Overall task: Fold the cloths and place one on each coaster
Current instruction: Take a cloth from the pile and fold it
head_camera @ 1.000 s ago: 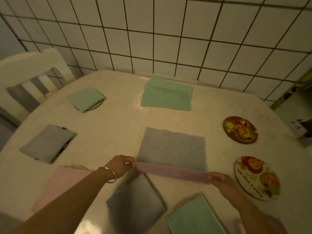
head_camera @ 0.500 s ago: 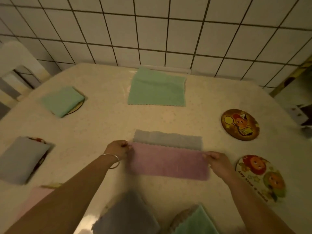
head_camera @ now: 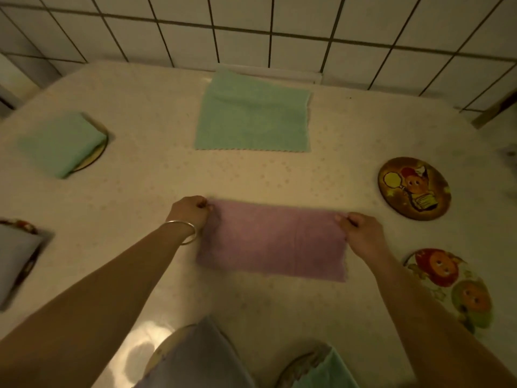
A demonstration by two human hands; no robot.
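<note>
A pink cloth [head_camera: 275,242] lies flat as a wide rectangle in the middle of the table. My left hand [head_camera: 191,212] pinches its far left corner and my right hand [head_camera: 361,231] pinches its far right corner. A green cloth [head_camera: 253,113] lies unfolded at the back by the wall. Two bare round picture coasters sit on the right, one dark [head_camera: 414,189] and one pale [head_camera: 450,289]. A folded green cloth [head_camera: 60,142] covers a coaster at the left. Folded grey cloths [head_camera: 14,256] [head_camera: 195,359] and a green one [head_camera: 324,373] lie on coasters at the left edge and near me.
The round table [head_camera: 140,191] has a pale patterned cover and stands against a white tiled wall [head_camera: 279,21]. A glare spot shines on the cover near the front edge.
The pink cloth was a narrow strip held above a grey cloth. Both hands carried its edge away from me, and now it lies spread flat, covering the grey cloth completely.
</note>
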